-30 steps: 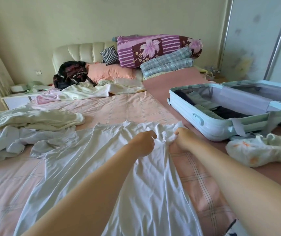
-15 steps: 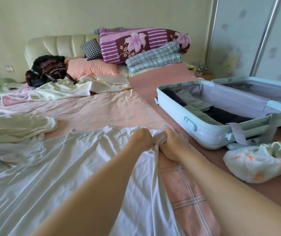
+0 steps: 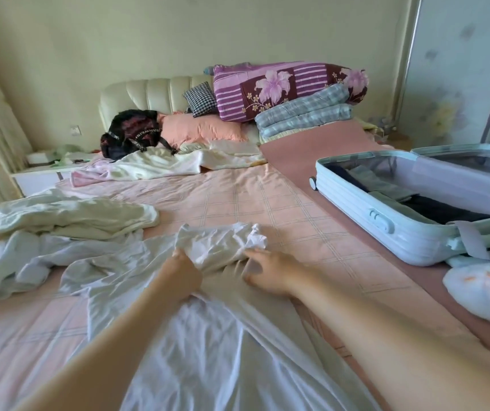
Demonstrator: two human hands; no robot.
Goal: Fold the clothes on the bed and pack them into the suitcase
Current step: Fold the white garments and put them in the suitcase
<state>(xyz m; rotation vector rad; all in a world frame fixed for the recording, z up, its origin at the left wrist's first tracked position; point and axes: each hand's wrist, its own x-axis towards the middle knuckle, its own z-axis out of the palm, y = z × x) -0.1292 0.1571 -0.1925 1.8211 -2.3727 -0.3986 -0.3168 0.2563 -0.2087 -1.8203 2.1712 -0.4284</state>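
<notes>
Our left hand [image 3: 185,275] grips the bunched, turned-over top of the white garment [image 3: 208,345], which lies spread on the bed [image 3: 237,203] straight ahead at 12 o'clock. Our right hand [image 3: 270,274] rests just beside it on the same cloth, fingers loosely spread, blurred. The open suitcase [image 3: 356,218] sits at 2 o'clock, and crumpled pale clothes [image 3: 59,215] lie at 10 o'clock.

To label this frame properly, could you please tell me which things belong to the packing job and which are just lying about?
Job: white garment, left hand, right hand, open suitcase, crumpled clothes pile.
Lying about: black backpack, floral quilt, checked cushion, pink pillow.
</notes>
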